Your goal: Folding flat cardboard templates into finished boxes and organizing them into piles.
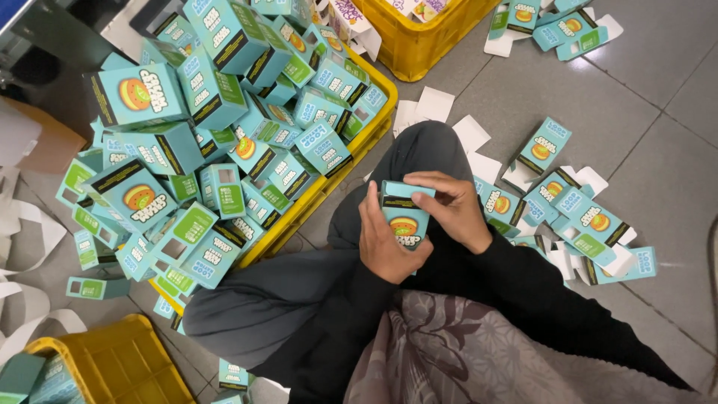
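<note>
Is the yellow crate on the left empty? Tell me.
No, the yellow crate is heaped with teal boxes.

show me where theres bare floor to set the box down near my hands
Bare grey tile floor lies upper right, between the scattered flat teal cartons and the frame edge. A smaller bare strip sits beside the far yellow crate. The left is crowded: the near yellow crate overflows with folded teal boxes. Both hands, left and right, hold one small teal box.
</note>
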